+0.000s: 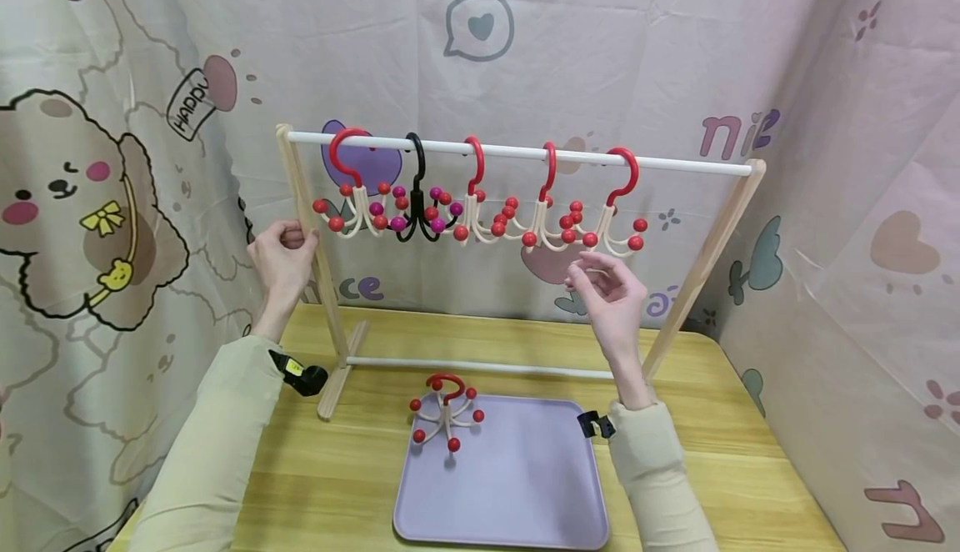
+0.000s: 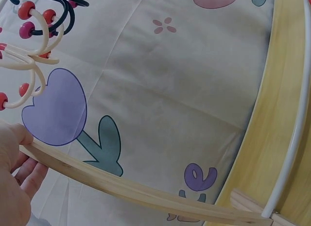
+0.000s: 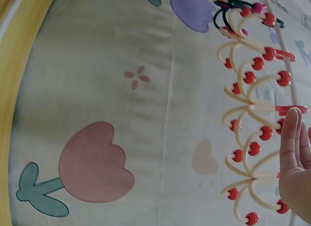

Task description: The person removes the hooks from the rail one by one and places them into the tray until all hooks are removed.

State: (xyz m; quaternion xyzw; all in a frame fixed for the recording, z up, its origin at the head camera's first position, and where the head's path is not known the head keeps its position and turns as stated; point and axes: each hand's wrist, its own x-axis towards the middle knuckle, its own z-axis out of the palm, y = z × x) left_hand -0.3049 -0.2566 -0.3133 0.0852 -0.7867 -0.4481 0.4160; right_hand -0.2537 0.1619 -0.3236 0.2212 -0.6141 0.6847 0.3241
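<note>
A person stands at a small wooden drying rack set on a yellow wooden table, in front of a cartoon-printed cloth backdrop. The left hand grips the rack's left upright, fingers and thumb curled round the slanted wooden post; the left wrist view shows the thumb pressed on that post. The right hand is raised just below the rightmost hanger, fingers loosely bent and apart, holding nothing — the fingertips sit close under the hanger's lowest red balls, and whether they touch cannot be told. Five multi-arm hangers hang in a row from the white top rail: four with red hooks and cream arms tipped with red balls, and one black hanger with purple balls, second from the left. A sixth hanger, red-hooked, lies on its side at the top-left corner of a lilac tray on the table, between the two forearms. These hangers look like light, stiff plastic with thin curved arms that would likely snag on a neighbour's arms; the smooth balls offer poor purchase, so the best hold is probably the thick red hook or the central stem beneath it — lifting up and off the rail.
</note>
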